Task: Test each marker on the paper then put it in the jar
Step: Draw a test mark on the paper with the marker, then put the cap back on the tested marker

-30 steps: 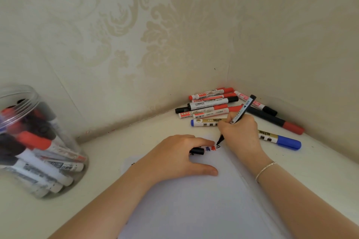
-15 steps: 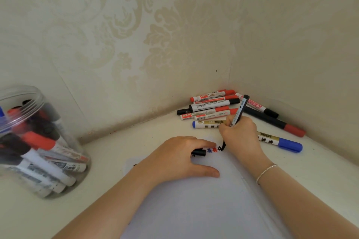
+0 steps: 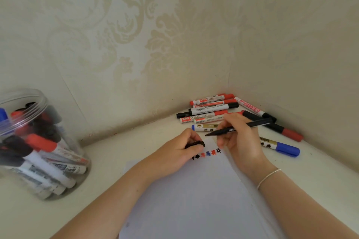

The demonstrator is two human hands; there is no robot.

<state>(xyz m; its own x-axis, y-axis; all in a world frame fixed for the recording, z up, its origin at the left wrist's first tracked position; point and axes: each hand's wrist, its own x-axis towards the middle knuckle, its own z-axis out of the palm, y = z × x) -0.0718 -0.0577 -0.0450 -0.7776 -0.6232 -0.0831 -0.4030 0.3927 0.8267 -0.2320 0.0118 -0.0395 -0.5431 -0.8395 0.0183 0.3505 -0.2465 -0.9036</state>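
The right hand (image 3: 240, 137) has lifted the slim black marker (image 3: 238, 127) off the white sheet of paper (image 3: 194, 196); a moment ago its tip was writing there, now it hovers level, pointing at the small black cap (image 3: 196, 143) pinched in the left hand (image 3: 180, 151). A fresh black mark (image 3: 218, 150) ends the row of test scribbles, so this test looks finished. Capping probably comes next, then the clear plastic jar (image 3: 37, 141) at the counter's (image 3: 136, 141) left.
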